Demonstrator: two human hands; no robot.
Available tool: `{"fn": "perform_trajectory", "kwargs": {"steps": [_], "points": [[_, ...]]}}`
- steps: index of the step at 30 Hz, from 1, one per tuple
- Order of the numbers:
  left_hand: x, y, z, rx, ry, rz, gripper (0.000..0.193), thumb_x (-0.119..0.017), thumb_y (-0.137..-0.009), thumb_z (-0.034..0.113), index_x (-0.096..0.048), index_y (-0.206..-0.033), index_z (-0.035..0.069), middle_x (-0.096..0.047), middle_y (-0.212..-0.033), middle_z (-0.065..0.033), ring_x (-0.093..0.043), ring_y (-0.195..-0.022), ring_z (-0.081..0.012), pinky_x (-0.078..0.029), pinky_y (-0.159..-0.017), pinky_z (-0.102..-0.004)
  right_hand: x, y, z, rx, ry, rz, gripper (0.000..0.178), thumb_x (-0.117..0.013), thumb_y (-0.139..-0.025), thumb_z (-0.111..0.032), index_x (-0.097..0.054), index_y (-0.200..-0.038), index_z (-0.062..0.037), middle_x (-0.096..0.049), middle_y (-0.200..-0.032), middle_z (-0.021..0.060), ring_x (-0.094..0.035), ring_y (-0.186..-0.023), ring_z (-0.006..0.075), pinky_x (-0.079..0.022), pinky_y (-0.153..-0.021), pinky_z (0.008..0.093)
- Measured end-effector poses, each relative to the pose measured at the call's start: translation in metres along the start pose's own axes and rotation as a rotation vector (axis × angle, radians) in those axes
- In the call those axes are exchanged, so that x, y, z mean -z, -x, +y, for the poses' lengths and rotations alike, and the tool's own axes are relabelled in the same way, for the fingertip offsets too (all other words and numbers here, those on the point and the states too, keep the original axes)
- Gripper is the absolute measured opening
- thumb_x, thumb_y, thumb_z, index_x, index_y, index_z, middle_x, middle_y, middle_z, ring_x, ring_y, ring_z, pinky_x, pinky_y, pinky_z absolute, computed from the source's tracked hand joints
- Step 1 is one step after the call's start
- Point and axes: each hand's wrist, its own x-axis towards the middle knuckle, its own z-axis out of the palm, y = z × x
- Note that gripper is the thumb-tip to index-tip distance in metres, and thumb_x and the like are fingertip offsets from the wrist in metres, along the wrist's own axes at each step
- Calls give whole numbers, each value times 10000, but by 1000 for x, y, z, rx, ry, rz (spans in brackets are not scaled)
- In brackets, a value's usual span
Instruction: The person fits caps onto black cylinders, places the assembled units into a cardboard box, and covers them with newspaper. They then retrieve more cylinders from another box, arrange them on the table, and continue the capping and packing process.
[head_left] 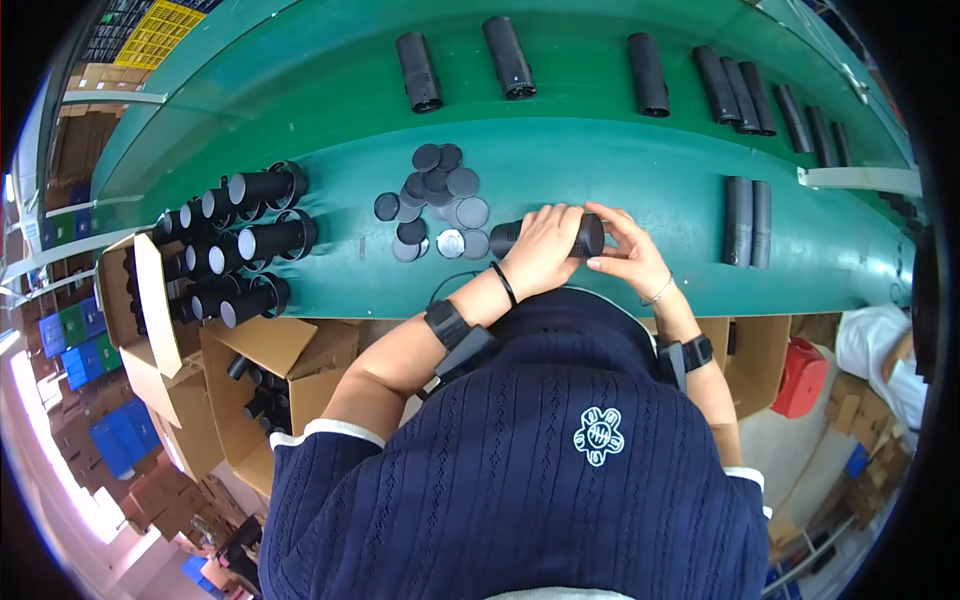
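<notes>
My left hand (pixel 545 245) is wrapped over a black ribbed cylinder (pixel 507 238) that lies sideways above the green bench. At the cylinder's right end, my right hand (pixel 640 260) has its thumb and fingers curved round the rim; whether a separate cap sits there is hidden. Left of the hands lies a loose pile of round black discs (pixel 436 182), with one shiny silver-looking disc (pixel 450 243) nearest me. Two black cylinders (pixel 738 220) lie side by side to the right of my right hand.
Black tubes with wide ring ends (pixel 270 238) lie in rows at the left. Beyond the bench, a darker green strip (pixel 570 75) carries several black cylinders (pixel 650 75). Cardboard boxes (pixel 240 400) stand below the near edge, one holding black parts. A red container (pixel 800 378) is at the right.
</notes>
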Motion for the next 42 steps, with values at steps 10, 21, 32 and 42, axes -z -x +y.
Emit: {"fn": "perform_trajectory", "kwargs": {"steps": [10, 21, 32, 42], "points": [[-3, 1, -9, 226, 461, 86, 638, -760, -730, 197, -382, -1212, 19, -484, -1168, -223, -509, -1117, -355, -407, -954, -429, -1, -12, 7, 43, -244, 58, 601, -617, -791, 83, -416, -1352, 7, -471, -1336, 123, -465, -1221, 201, -407, -1021, 335], [10, 0, -9, 474, 1570, 47, 415, -468, -926, 206, -368, -1306, 73, -481, -1123, -79, -488, -998, -133, -425, -813, -252, -40, -30, -1, -78, -595, 247, 482, -503, -873, -111, -460, -1340, 1, -512, -1277, 90, -463, -1182, 179, -323, -1035, 339], [-9, 0, 5, 362, 1247, 269, 297, -474, -935, 118, -416, -1225, 86, -471, -1110, -39, -462, -1032, -124, -403, -896, -261, -39, -35, 6, -2, -436, 300, 446, -531, -858, -18, -509, -1303, -12, -586, -1175, 89, -542, -1078, 172, -408, -964, 308], [-3, 17, -6, 245, 924, 117, 657, -706, -810, 98, -264, -1294, 56, -476, -1153, -143, -483, -1120, -203, -420, -930, -321, -26, -18, 7, -47, -622, 36, 560, -578, -876, -106, -388, -1386, 26, -494, -1329, 116, -444, -1235, 194, -315, -1067, 322]]}}
